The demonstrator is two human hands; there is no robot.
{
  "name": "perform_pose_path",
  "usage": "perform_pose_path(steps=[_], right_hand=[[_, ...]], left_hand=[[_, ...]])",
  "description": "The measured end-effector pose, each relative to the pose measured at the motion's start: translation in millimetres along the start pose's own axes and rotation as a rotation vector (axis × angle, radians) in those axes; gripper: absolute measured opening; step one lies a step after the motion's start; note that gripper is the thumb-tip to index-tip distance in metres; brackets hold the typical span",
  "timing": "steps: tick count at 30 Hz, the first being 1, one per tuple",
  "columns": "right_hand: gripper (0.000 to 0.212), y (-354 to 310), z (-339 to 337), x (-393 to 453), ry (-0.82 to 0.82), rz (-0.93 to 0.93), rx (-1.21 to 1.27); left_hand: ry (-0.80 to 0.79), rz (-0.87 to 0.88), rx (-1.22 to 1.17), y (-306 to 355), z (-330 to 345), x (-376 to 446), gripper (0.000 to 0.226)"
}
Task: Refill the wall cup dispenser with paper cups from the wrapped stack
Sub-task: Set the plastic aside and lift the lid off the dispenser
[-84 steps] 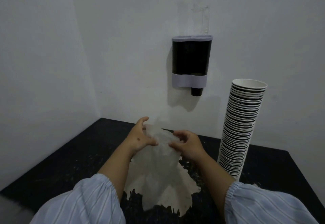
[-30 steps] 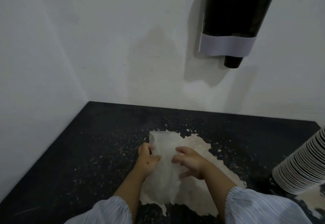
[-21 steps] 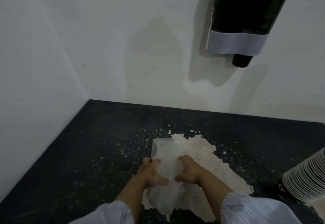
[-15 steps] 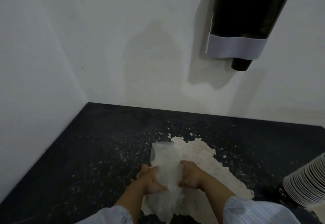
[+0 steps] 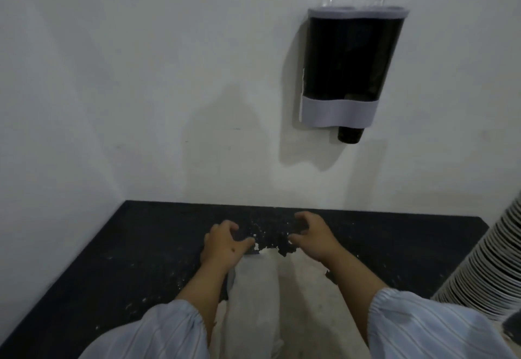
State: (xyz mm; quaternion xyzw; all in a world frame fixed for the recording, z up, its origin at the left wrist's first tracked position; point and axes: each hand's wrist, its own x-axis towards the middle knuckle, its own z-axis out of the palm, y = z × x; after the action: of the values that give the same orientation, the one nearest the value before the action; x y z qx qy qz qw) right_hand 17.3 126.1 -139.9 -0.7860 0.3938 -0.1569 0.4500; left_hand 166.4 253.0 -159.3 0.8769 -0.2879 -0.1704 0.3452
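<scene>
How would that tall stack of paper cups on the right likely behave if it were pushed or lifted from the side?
The stack of paper cups rises tall and narrow, already leaning, so a sideways push would probably tip it. Its many thin nested rims suggest it is light, and could bend or separate partway if lifted by the middle. On the worn black table, it might slide first.

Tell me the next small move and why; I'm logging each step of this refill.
Probably reach the right hand to the cup stack at the right. The wrapper lies flat on the counter, both hands hold nothing, and the dispenser looks nearly empty.
</scene>
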Motion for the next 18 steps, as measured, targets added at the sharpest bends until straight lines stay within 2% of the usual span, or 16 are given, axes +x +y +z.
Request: perform_pose_path(steps=[7, 13, 18], right_hand=[[0.052, -60, -64, 10, 0.247, -0.169, 0.095], [0.064, -113, -116, 20, 0.413, -0.29, 0.152], [0.067, -153, -156, 29, 0.553, -0.358, 0.131]], left_hand=[[0.121, 0.24, -0.077, 92, -46, 22, 0.047], [0.201, 0.408, -0.163, 181, -85, 29, 0.045], [0.213, 0.515, -0.234, 243, -105, 28, 0.048]])
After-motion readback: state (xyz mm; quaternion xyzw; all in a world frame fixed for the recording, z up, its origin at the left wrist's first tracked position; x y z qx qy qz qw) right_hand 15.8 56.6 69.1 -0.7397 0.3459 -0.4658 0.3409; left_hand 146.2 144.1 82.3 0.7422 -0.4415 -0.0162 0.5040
